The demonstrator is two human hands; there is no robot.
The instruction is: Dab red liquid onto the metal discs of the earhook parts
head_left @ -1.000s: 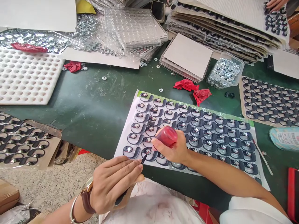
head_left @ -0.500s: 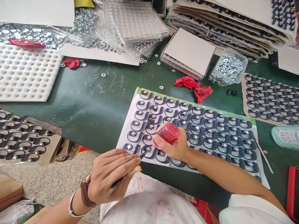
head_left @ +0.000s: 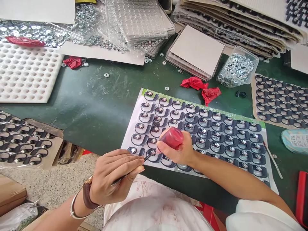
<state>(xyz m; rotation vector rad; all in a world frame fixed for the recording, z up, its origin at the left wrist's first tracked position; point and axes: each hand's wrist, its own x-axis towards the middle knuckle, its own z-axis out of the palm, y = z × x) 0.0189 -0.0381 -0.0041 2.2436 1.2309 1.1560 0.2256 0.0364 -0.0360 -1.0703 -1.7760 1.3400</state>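
My left hand (head_left: 120, 175) is closed around dark, thin tweezers (head_left: 125, 176). Their tip reaches a black curved part with a shiny metal piece (head_left: 151, 153) near the front left of the sheet. In my right hand (head_left: 179, 150) is a red squeeze bottle (head_left: 172, 138), tilted down toward the same part; my fingers hide its nozzle. Both hands are over the front edge of a white sheet (head_left: 131, 128) with a green border, which carries rows of these black curved parts, each with a shiny metal piece.
Crumpled red cloths (head_left: 193, 83) lie behind the sheet, near a clear box of metal washers (head_left: 238, 69). A white dimpled tray (head_left: 26, 72) stands at left. Stacked sheets (head_left: 235, 25) rise at back right. A thin metal tool (head_left: 274, 162) rests by the sheet's right edge.
The view has shifted slightly. My left hand has moved up a little, its tweezers lying flatter against the part. The bottle stays almost in place.
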